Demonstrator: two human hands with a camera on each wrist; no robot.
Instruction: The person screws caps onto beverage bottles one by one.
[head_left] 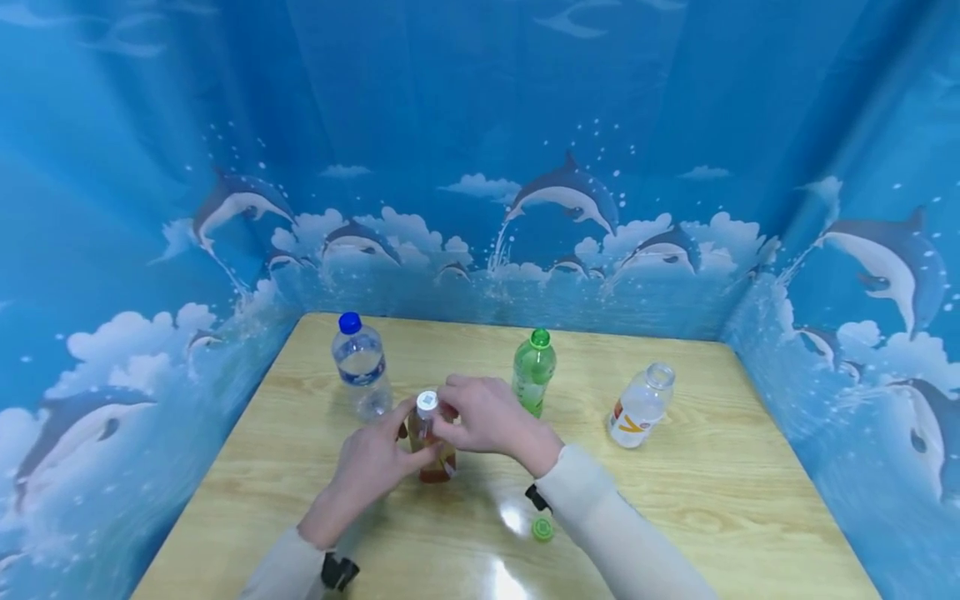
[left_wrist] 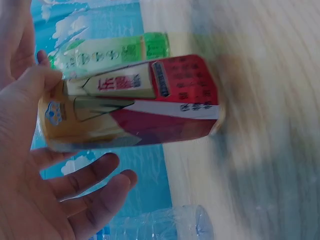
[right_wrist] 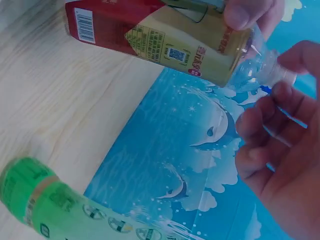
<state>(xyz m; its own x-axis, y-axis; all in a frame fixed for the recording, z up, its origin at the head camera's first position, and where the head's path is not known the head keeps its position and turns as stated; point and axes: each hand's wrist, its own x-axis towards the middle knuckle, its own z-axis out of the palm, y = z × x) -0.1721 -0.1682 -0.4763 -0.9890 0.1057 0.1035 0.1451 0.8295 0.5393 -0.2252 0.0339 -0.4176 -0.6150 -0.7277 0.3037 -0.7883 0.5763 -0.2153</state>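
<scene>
head: tea bottle (head_left: 431, 442) upright at centre of tabletop (head_left: 720, 492), left hand (head_left: 371, 462) clasping its body to steady it, right hand (head_left: 480, 417) pinching the white cap (head_left: 427, 402); loose green cap (head_left: 542, 527) lower centre | left wrist: thumb on label, fingers loosely spread beneath | right wrist: fingertips curl around the neck, upper right.

Head cam: high, at the near edge of the desk (head_left: 720, 500), looking forward and down, whole desk plus backdrop walls in frame. Left wrist cam: very close, behind the left hand (left_wrist: 35, 165), rolled sideways, aimed at the red-label bottle (left_wrist: 145, 107). Right wrist cam: equally close, also rolled. All three views share that bottle and the green bottle (head_left: 534, 372).
</scene>
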